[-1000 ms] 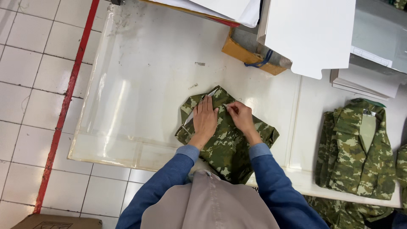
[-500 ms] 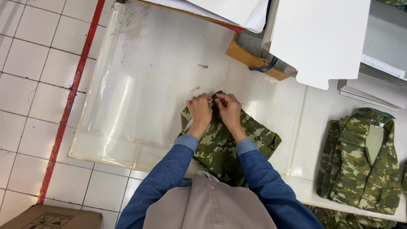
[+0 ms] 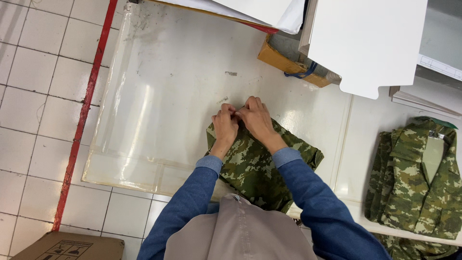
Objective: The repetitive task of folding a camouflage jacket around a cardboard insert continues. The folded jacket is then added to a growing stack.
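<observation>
A green camouflage garment (image 3: pixel 255 166) lies on the white table (image 3: pixel 173 96) in front of me. My left hand (image 3: pixel 225 123) and my right hand (image 3: pixel 255 115) meet at its far edge, fingertips together, pinching the cloth there. Both blue sleeves reach forward over the garment. What the fingers pinch is hidden under them.
A second camouflage jacket (image 3: pixel 423 178) lies flat at the right. White card sheets (image 3: pixel 365 43) and a brown box (image 3: pixel 293 62) stand at the back. A cardboard carton (image 3: pixel 67 245) sits on the tiled floor, crossed by a red line (image 3: pixel 84 115).
Both hands have moved from flat on the garment's middle up to its far edge and closed together on the cloth.
</observation>
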